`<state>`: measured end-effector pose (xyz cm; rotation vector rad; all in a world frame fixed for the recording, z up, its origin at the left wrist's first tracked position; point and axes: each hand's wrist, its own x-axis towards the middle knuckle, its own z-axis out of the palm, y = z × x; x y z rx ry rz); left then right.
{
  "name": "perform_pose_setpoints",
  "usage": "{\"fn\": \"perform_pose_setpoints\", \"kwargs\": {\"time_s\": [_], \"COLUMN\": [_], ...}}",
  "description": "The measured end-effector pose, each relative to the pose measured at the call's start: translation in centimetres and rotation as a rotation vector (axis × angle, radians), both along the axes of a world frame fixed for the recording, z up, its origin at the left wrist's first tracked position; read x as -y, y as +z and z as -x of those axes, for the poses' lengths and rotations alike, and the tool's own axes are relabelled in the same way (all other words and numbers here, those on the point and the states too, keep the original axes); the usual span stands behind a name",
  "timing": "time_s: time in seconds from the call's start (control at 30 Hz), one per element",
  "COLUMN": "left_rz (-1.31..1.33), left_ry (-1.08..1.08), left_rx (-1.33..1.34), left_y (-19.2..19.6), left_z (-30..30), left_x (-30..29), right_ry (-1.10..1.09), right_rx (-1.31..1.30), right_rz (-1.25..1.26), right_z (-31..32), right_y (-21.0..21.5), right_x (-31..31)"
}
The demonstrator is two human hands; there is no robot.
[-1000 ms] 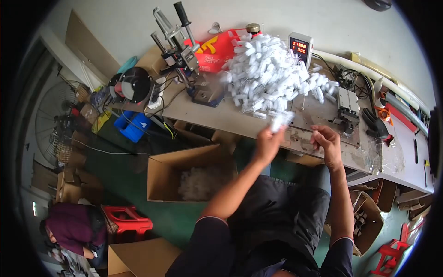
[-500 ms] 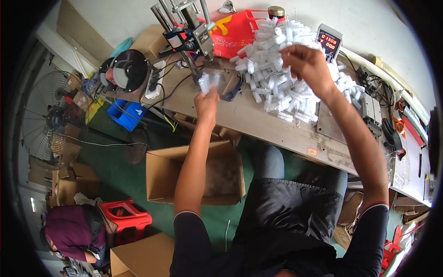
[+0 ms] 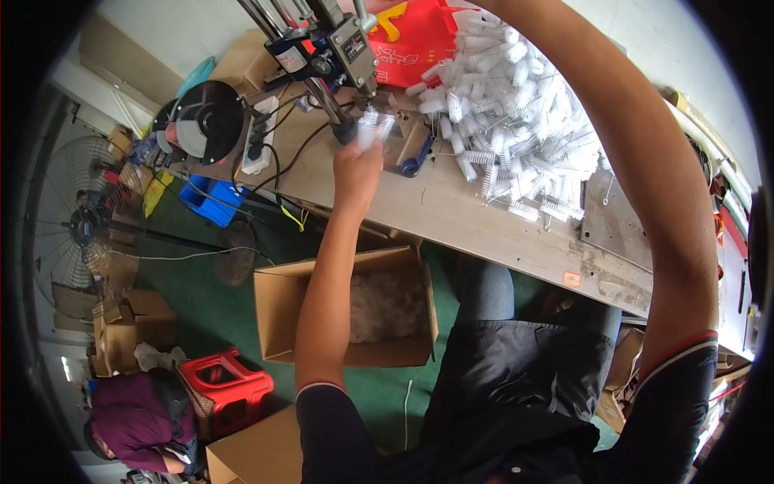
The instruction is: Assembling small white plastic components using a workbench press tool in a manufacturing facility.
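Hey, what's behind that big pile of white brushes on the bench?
Behind the left side of the pile of white brushes, part of a red bag shows. The right forearm blocks the view at the pile's upper right, and the bench surface directly behind the heap is hidden.

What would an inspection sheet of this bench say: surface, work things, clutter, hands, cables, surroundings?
Surface: worktable, stained toward its right front.
Work things: heap of white brush-like pieces; press to its left.
Clutter: red bag toward the back, between press and heap.
Grip: left hand closed on blurred white pieces, near the press; right hand out of view.
Cables: dark cables by a white power strip.
Surroundings: fan, open cardboard box, red stool, bent-over person.
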<state>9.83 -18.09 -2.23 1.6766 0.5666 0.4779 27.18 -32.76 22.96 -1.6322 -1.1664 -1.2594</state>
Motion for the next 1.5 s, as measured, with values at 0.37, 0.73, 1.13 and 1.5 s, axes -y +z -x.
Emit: {"fn": "perform_pose_setpoints", "kwargs": {"time_s": [0.37,0.73,1.13,1.5], "left_rz": [-0.021,0.001,0.09,0.145], "left_ry": [0.039,0.047,0.029,-0.06], "left_rx": [-0.054,-0.019,-0.097,-0.128], "left_y": [0.9,0.3,2.3,2.8], "left_z": [1.1,-0.7,0.5,0.8], "left_x": [0.5,0.9,0.0,-1.0], "right_ry": [-0.279,-0.469,-0.229,-0.312], "right_rx": [0.277,-0.021,-0.364,-0.329], "right_rz": [0.698,0.999,0.721,0.635], "right_z": [1.7,1.1,-0.2,0.6], "right_y": [5.8,1.0,-13.2,-17.8], "right_x": [-2.8,6.6,6.7,5.8]}}
